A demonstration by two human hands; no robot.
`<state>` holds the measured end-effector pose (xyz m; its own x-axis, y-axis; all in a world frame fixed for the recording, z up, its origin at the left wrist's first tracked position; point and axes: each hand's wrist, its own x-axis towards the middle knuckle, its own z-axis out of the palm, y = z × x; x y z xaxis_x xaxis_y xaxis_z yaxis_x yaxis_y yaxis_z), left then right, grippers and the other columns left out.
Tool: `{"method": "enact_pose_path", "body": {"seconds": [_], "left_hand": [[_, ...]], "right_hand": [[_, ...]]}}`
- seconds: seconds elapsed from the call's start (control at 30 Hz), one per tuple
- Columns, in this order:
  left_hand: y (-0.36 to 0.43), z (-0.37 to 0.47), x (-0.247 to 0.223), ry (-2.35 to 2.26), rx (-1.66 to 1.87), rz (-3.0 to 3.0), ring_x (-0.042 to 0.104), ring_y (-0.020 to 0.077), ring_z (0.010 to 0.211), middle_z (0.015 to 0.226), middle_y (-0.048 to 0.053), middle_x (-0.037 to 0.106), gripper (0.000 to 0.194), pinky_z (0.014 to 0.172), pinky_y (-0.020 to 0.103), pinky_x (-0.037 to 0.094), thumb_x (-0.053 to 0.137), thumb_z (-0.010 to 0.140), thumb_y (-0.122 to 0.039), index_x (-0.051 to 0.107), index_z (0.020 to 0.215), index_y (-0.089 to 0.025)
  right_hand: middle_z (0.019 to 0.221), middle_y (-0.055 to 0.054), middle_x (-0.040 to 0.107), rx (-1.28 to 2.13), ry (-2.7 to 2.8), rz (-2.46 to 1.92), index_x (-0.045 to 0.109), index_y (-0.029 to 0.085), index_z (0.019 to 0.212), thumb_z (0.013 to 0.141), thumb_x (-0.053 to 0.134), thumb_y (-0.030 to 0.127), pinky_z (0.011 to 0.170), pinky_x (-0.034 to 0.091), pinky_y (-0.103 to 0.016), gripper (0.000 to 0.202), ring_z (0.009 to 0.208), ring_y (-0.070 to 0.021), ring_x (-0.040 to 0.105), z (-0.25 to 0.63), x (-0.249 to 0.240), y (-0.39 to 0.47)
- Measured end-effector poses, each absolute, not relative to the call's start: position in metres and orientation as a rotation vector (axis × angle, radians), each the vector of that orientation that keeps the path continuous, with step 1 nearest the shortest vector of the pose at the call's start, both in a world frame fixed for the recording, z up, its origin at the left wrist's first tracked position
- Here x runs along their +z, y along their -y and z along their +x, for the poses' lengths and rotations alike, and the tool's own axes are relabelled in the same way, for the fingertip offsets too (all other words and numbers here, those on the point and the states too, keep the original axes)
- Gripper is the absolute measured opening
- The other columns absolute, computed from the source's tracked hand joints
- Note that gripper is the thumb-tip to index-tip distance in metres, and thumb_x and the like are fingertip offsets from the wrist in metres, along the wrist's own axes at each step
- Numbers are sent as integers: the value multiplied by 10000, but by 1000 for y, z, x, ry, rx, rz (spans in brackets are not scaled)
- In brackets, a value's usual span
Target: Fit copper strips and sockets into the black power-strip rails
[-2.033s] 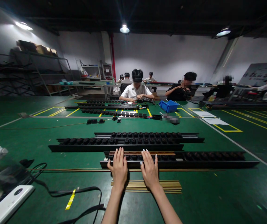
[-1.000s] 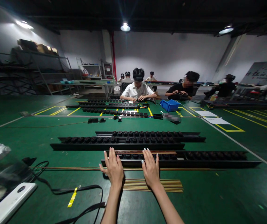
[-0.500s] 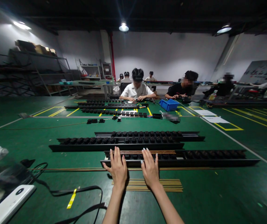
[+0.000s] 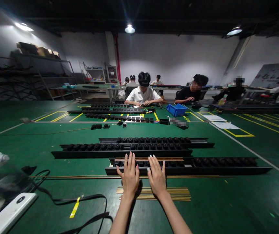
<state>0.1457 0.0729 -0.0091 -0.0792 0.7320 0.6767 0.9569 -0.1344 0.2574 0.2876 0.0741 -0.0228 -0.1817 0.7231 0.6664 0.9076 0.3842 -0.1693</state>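
My left hand (image 4: 129, 175) lies with fingers stretched out over the nearest black channel rail (image 4: 217, 169), its fingertips on thin brass-coloured rods (image 4: 166, 159) laid along the rail. Close to its right, my right hand (image 4: 157, 174) rests in the same way, fingers extended onto those rods. Black round parts (image 4: 224, 161) fill the right half of the rail. Between my forearms and on both sides, several short brass-coloured rods (image 4: 178, 194) lie side by side on the green table. Long thin rods (image 4: 81, 177) run across the table just in front of the rail.
Two more black rails (image 4: 81, 153) with round parts lie beyond. At left are a clear plastic container (image 4: 5, 182), a white device (image 4: 12, 211) and a black strap (image 4: 81, 197). Across the table, co-workers (image 4: 143, 94) sit near a blue bin (image 4: 176, 110).
My left hand has slid to the right along the rail, closer to my right hand, uncovering the rods' left ends. My right hand stays in place.
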Motion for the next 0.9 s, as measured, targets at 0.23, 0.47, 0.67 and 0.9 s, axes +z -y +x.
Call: {"method": "enact_pose_path", "body": {"seconds": [0.23, 0.47, 0.67, 0.9], "left_hand": [[-73, 151, -10, 1782, -1038, -1953, 369, 198, 1328, 1423, 66, 435, 546, 1103, 507, -50, 325, 942, -209, 151, 1456, -270], [-66, 167, -2, 1637, -1097, -2128, 414, 185, 1296, 1399, 70, 468, 502, 1109, 449, -36, 339, 937, -240, 269, 1434, -262], [-64, 174, -1, 1685, -1096, -2143, 410, 194, 1299, 1403, 81, 465, 520, 1109, 454, -1, 331, 935, -251, 236, 1446, -248], [-64, 185, -6, 1641, -1029, -2306, 382, 167, 1315, 1426, 57, 437, 530, 1116, 438, -13, 296, 952, -282, 150, 1461, -265]], "right_hand": [[1432, -62, 422, -340, 1969, -1403, 232, 206, 1458, 926, 303, 186, 1138, 34, -469, 536, 1355, -172, 318, 288, -26, -76], [1440, -59, 411, -335, 1974, -1417, 179, 215, 1472, 884, 269, 101, 1136, 73, -483, 606, 1357, -175, 315, 288, -27, -75], [1454, -51, 389, -313, 1969, -1418, 148, 220, 1477, 886, 257, 102, 1139, 70, -482, 612, 1365, -170, 298, 289, -27, -75], [1466, -42, 369, -277, 1983, -1402, 148, 217, 1476, 932, 257, 201, 1140, 48, -469, 555, 1377, -174, 268, 290, -25, -73]]}}
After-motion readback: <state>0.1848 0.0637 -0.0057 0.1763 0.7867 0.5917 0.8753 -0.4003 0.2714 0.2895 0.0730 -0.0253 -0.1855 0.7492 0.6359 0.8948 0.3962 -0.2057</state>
